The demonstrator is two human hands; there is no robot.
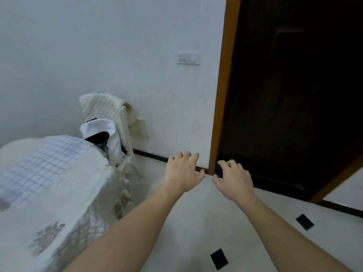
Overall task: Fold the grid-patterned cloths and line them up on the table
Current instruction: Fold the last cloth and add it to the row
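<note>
A white cloth with a blue grid pattern [41, 165] lies spread on the table [74, 209] at the left, which is covered by a white floral tablecloth. My left hand [183, 172] and my right hand [233, 178] are stretched out side by side over the floor, well to the right of the table. Both hold nothing, with fingers loosely curled and spread. Neither hand touches the cloth.
A chair [117, 124] draped with a cream textured cover stands behind the table against the white wall, with white and dark fabric on its seat. A dark open doorway [290, 95] with a wooden frame is at the right. White floor tiles carry black inlays [219, 259].
</note>
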